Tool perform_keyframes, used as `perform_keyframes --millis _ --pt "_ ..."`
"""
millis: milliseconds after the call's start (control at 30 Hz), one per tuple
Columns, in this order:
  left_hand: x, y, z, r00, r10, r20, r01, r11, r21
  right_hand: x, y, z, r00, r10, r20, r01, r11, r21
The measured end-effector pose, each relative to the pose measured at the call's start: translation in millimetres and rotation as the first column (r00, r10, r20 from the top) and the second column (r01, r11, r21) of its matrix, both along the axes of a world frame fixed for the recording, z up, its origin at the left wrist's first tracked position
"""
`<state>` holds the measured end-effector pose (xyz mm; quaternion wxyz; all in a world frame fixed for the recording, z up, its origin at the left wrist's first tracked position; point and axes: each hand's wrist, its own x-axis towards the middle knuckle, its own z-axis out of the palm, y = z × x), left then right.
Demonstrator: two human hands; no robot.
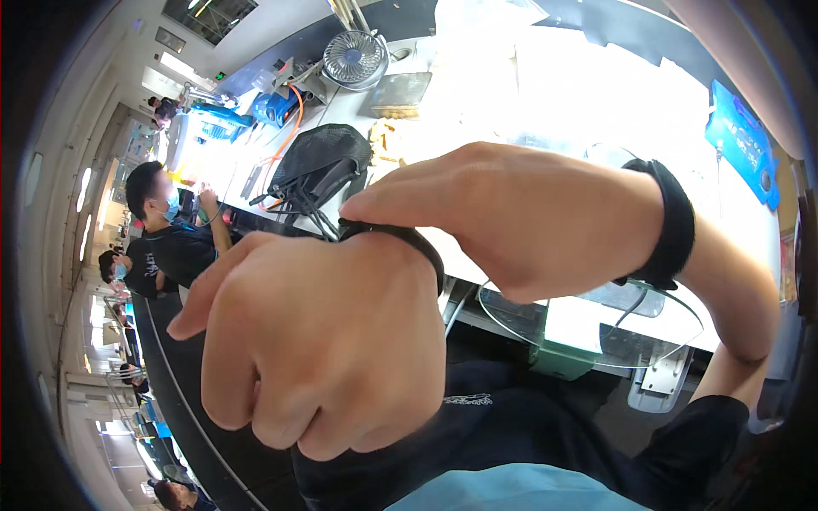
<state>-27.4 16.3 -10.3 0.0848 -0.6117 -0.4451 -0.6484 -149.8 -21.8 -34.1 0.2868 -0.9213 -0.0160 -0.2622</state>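
My left hand point(319, 341) is raised close in front of me, its back toward me. Its fingers curl down in a loose fist, one digit sticks out to the left, and nothing shows in it; the palm is hidden. Around the left wrist runs a black wristband point(419, 252). My right hand point(498, 213) reaches across from the right, its fingers closed at that band by the wrist; the exact grip is partly hidden. A wider black band point(669, 223) circles my right wrist.
Beyond my hands, a white workbench holds a small fan point(354, 60), a black mesh pouch point(322, 166), a flat metal block point(400, 92) and an orange cable point(290, 128). A blue pad point(741, 140) lies far right. Below is a glass disc point(613, 349). Masked people point(175, 247) sit at left.
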Motion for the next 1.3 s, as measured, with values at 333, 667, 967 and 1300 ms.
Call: perform_keyframes --millis 333,667,967,1300 --pt "23 -109 -3 0.404 0.888 0.217 -0.905 0.355 0.232 -24 -70 -25 0.903 -0.214 0.372 0.125 0.960 0.249" --pt "-18 -139 -31 -0.789 0.614 -0.019 -0.612 -0.783 0.111 -79 -91 -39 0.789 -0.579 0.206 0.397 0.736 0.549" --pt "-43 -157 -45 -0.866 0.499 -0.027 -0.498 -0.856 0.139 -55 -58 -71 0.858 -0.507 -0.089 0.445 0.645 0.622" --pt "-55 -150 -45 -0.696 0.709 0.116 -0.718 -0.680 -0.149 -65 -65 -77 0.910 -0.412 0.041 0.255 0.636 0.729"
